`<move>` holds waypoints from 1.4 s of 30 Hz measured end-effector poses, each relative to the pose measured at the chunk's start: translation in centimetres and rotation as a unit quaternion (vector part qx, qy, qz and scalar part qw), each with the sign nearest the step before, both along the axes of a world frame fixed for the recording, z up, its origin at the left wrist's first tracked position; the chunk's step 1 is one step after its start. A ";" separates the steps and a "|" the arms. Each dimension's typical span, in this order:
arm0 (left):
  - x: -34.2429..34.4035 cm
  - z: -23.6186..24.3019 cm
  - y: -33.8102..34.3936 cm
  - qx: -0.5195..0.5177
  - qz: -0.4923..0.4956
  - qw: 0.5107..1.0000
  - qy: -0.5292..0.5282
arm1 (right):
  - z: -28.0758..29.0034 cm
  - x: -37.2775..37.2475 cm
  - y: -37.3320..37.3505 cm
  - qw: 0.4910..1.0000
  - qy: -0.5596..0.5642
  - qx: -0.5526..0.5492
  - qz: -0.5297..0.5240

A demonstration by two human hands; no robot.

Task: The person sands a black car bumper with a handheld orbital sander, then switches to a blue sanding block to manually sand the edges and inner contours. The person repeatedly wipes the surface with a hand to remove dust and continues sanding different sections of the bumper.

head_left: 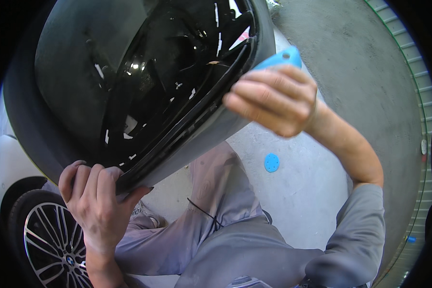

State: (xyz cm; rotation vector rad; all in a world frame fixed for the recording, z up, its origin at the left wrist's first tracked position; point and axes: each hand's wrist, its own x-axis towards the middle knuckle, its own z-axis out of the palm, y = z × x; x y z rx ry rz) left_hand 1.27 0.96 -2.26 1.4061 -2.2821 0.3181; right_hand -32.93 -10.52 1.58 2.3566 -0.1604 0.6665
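Note:
A large glossy black curved car panel (105, 62), with a grey outer edge, fills the upper middle. My left hand (98, 199) is wrapped round its lower edge, thumb beneath and fingertips on top. My right hand (273, 101), slightly blurred, grips a light blue flexible pad with a hole (281, 57) against the panel's right edge. The fingers of that hand are curled, hiding much of the pad and the exact contact. My legs show below the panel.
A white car body (14, 158) with a black tyre and silver multi-spoke wheel (48, 240) stands at the lower left. A blue perforated disc (271, 162) lies on the grey concrete floor (355, 72). A ribbed strip (417, 72) curves along the right rim.

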 end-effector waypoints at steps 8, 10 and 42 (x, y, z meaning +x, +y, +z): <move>0.1 -0.2 0.2 0.009 0.006 1.000 0.008 | 6.2 -4.6 -7.3 0.983 0.180 0.013 0.018; 0.2 -0.2 0.2 0.008 0.005 1.000 0.010 | 6.7 -4.0 -7.1 0.981 0.192 0.004 0.026; -0.2 1.0 0.4 0.013 -0.024 1.000 0.005 | 4.9 -3.4 -1.7 0.990 0.057 -0.062 -0.114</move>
